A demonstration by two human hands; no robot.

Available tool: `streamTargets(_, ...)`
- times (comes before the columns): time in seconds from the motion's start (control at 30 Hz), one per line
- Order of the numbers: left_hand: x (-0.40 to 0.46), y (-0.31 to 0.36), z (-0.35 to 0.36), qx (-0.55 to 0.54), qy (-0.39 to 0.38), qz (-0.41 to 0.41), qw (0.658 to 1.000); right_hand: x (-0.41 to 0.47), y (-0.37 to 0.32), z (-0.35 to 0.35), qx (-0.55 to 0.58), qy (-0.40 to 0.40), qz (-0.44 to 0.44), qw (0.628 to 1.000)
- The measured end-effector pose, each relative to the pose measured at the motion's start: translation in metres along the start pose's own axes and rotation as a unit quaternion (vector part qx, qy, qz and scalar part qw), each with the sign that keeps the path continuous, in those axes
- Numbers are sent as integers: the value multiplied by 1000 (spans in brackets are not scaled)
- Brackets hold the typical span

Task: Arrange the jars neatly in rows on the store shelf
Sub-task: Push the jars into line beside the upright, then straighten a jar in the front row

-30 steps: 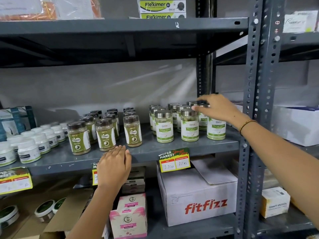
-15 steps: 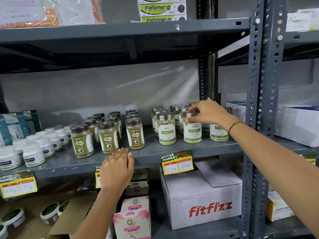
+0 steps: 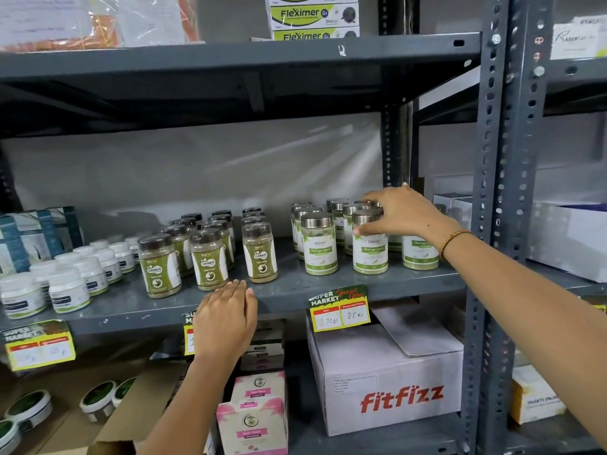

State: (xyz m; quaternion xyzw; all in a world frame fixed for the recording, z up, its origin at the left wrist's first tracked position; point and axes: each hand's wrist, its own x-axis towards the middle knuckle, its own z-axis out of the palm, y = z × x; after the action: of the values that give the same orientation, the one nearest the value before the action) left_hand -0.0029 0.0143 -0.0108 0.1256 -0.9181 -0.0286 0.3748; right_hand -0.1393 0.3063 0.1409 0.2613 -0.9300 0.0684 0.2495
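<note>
Moringa jar (image 3: 370, 246) with the steel lid is what my right hand (image 3: 402, 211) is wrapped around, thumb on the front just under the lid, fingers over the top, second in the front row on the grey shelf (image 3: 377, 280). Another moringa jar (image 3: 319, 243) stands left of it with a gap between, and one more (image 3: 420, 254) sits under my wrist. My left hand (image 3: 225, 318) lies flat with fingers together on the shelf's front edge, just below the brown-lid jars (image 3: 210, 259). Bare shelf strip along the front.
</note>
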Motion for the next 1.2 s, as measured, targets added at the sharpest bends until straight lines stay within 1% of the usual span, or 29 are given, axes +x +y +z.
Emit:
streamTargets(0.07,0,0,1,-1,3,1,1000,0,-11,-4,4,29,-26,999)
streamTargets(0.13,0,0,1,4,3,3,1000,0,-29,-9,19,77,-57,995)
streamTargets(0.2,0,0,2,9,1,2,1000,4,-54,-11,46,98,-89,990)
streamTargets(0.33,1,-1,3,8,0,1,1000,18,-104,-4,128,50,-139,981)
streamTargets(0.43,2,-1,4,9,6,0,1000,31,-135,11,140,4,-160,977)
streamTargets(0.57,2,-2,5,12,7,1,1000,45,-160,35,131,-45,-162,977)
streamTargets(0.73,3,-3,7,10,15,6,1000,54,-168,49,142,-66,-147,977)
streamTargets(0.97,3,-3,6,12,22,10,1000,55,-167,50,149,-38,-134,979)
streamTargets(1.2,2,-3,4,4,36,21,999,50,-168,47,155,-28,-121,980)
